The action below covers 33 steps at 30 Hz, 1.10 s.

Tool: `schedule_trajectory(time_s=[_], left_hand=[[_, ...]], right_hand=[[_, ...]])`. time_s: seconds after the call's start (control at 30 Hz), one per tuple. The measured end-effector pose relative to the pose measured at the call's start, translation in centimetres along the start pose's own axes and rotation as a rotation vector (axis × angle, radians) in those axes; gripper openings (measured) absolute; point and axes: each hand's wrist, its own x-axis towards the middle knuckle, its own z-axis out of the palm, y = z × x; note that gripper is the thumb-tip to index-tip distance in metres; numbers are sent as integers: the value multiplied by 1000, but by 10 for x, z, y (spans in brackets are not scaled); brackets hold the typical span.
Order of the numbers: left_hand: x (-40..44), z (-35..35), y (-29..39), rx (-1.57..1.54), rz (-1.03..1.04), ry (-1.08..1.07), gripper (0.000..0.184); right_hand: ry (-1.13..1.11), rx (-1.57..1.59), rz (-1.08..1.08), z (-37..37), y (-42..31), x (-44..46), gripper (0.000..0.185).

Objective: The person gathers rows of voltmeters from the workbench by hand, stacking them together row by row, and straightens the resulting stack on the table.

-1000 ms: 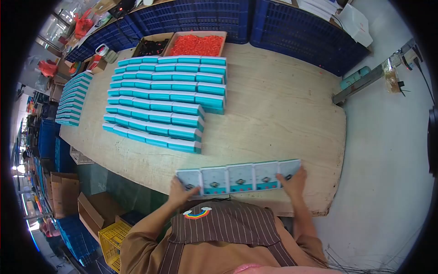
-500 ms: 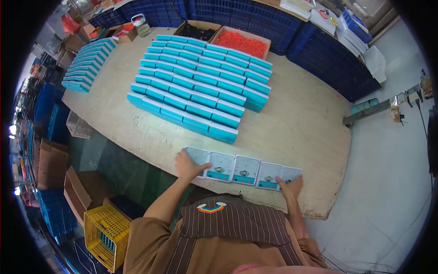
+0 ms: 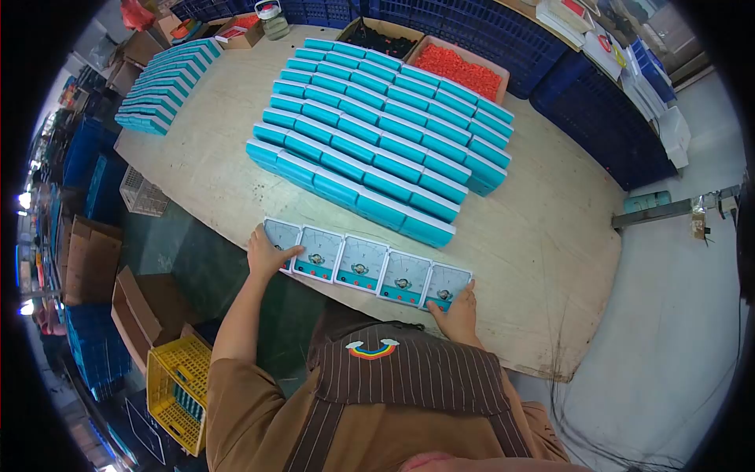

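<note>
A row of several square meters (image 3: 362,263) lies face up along the near edge of the table, their sides touching. Each has a pale dial face and a teal strip with small red and black parts. My left hand (image 3: 269,253) grips the left end of this row, thumb over the end meter's face. At the opposite end my right hand (image 3: 459,316) presses in, its thumb on the lower corner of the last meter. Beyond them stands a big block of teal boxes with white edges (image 3: 370,149), packed in rows.
A second stack of teal-and-white boxes (image 3: 165,90) sits at the far left. Behind the block are a tray of red pieces (image 3: 460,69), a box of black pieces (image 3: 381,39) and a lidded jar (image 3: 273,22). A yellow crate (image 3: 177,393) stands low on the left.
Both hands and the row of meters have shifted left along the table edge. The view has also turned a little, so the block of boxes appears farther right.
</note>
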Motion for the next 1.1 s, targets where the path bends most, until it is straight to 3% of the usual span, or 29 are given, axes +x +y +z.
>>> schedule_trajectory(time_s=[0.13,0.2,0.3,0.33,0.4,0.47,0.6,0.7,0.8,0.87,0.97,1.03,1.1], left_hand=[[24,-22,-3,118,32,-92,107],[47,-43,-7,168,83,-191,109],[135,-78,-12,154,16,-587,102],[167,-82,-14,149,25,-525,101],[208,-86,-20,0,51,-462,102],[234,-83,-24,-283,84,-465,106],[224,-76,-31,-340,52,-355,110],[221,-82,-27,-118,209,-6,95],[230,-102,24,-249,611,182,80],[229,-101,80,-122,894,123,75],[226,-70,143,-75,990,91,76],[226,-43,156,143,1027,-8,74],[229,-35,156,166,1006,-21,75]], right_hand=[[-42,30,148,-3,-38,7,103],[-101,-99,236,-14,-40,21,91],[-283,83,269,-24,-38,63,85],[-391,172,339,-27,-47,80,86],[-312,354,525,-26,-66,103,86],[-268,475,521,-28,-74,107,86],[-184,783,509,-41,-62,95,78],[49,788,457,-55,-31,86,70],[317,826,432,-70,9,103,67],[412,898,420,-73,27,122,69],[501,938,397,-69,30,156,66],[530,947,375,-65,34,175,64],[536,953,341,-65,36,192,64]])
